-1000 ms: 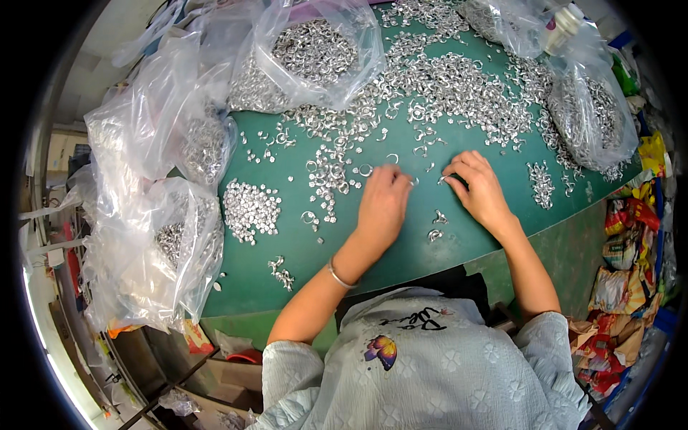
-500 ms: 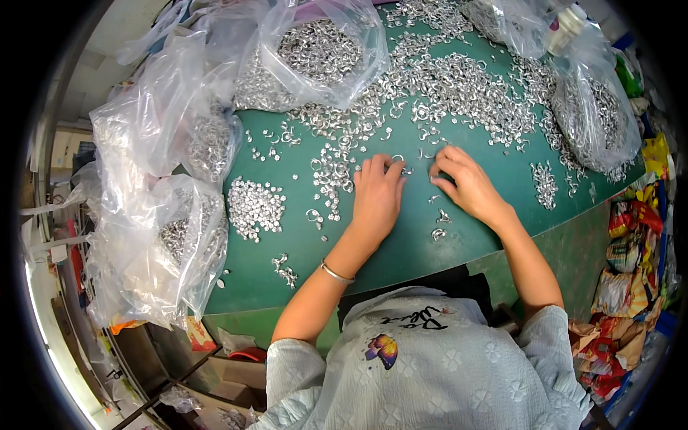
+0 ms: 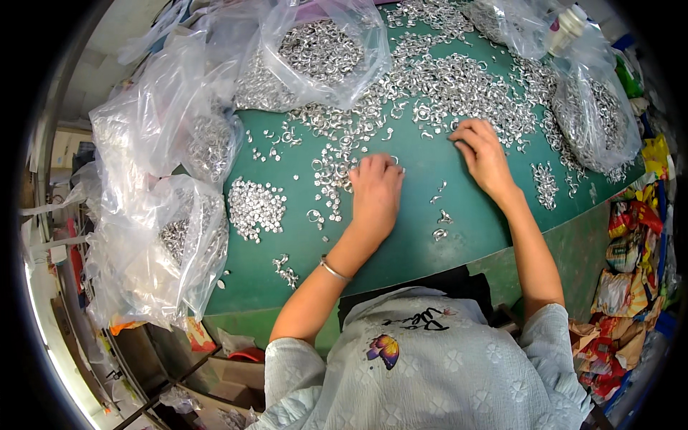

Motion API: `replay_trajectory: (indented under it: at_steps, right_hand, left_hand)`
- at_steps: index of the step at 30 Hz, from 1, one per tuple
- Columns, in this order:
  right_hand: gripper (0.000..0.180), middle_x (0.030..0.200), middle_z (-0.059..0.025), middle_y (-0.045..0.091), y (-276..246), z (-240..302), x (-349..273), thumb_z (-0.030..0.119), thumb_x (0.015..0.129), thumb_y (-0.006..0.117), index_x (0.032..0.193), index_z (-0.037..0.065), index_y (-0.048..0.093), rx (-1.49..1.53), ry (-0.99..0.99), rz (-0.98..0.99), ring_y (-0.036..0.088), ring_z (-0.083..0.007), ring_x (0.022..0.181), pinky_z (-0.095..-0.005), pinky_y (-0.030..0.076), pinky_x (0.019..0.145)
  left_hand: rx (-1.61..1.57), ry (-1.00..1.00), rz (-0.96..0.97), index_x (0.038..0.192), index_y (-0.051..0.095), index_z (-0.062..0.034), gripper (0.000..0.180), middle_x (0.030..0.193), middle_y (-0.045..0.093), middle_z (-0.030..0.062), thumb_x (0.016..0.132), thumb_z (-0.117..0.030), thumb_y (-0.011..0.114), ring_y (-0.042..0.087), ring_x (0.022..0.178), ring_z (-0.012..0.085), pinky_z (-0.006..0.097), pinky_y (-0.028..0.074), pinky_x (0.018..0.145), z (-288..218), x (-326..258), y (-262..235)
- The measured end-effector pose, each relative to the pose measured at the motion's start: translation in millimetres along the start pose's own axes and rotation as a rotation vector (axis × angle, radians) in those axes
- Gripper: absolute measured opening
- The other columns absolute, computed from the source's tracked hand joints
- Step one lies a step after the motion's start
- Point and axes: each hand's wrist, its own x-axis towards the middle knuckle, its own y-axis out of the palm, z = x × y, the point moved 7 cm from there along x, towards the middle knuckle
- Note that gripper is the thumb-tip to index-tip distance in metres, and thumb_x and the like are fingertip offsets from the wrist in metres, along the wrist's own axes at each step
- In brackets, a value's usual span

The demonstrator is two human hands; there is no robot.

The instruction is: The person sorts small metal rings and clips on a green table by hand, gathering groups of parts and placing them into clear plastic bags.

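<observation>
Rings (image 3: pixel 469 93) of silver-coloured metal lie in a broad heap at 12 to 1 o'clock, the clock face being centred between the hands with 12 away from the person. Orientation within the heap is mixed; no common axis is present. Three loose pieces (image 3: pixel 445 216) form a short row at 6 o'clock, long axis running 12 to 6. A narrow strip of metal pieces (image 3: pixel 545 188) lies near 3 o'clock, its axis slightly off 12 to 6.

Materials: the work surface is a smooth green tabletop (image 3: pixel 408 251). Small, rounded, faceted-looking parts (image 3: pixel 256 208) form a compact cluster near 9 o'clock. Clear, creased plastic bags (image 3: pixel 154 269) stand beyond it; a filled, wide-mouthed bag (image 3: pixel 376 61) sits between 10 and 11 o'clock.

Pose: the hands are apart. Left hand (image 3: pixel 377 188) rests palm down, fingers bent, beside a scattered column of rings; forearm, with a metal bangle (image 3: pixel 334 271), points toward 1 o'clock. Right hand (image 3: pixel 484 159) is at the heap's near edge, thumb and index close together, fingers directed between 10 and 11 o'clock. Whether either hand grips a piece cannot be told.
</observation>
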Motion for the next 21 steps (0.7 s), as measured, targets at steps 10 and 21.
replay_trajectory:
  at_steps: [10, 21]
  right_hand:
    - [0.018, 0.093, -0.0083, 0.052, 0, 35, -33, 0.002, 0.078, 0.067, 0.095, 0.003, 0.064, 0.185, 0.0, 0.364, 0.05, -0.0275, 0.089, -0.0359, 0.04, 0.084]
    - [0.009, 0.086, -0.0111, 0.055, 19, 34, -18, -0.001, 0.077, 0.065, 0.085, 0.001, 0.061, 0.148, -0.064, 0.285, 0.053, -0.0295, 0.086, -0.0383, 0.044, 0.077]
  left_hand:
    - [-0.293, -0.069, 0.121, 0.107, 0.061, -0.0023, 0.025, 0.106, 0.056, 0.0109, 0.081, 0.0, 0.063, 0.053, 0.096, 0.03, 0.038, 0.041, 0.081, -27, -25, 0]
    - [-0.399, -0.053, 0.206, 0.116, 0.057, -0.0003, 0.037, 0.112, 0.055, 0.0145, 0.081, 0.012, 0.051, 0.053, 0.102, 0.0315, 0.038, 0.044, 0.086, -40, -34, 12]
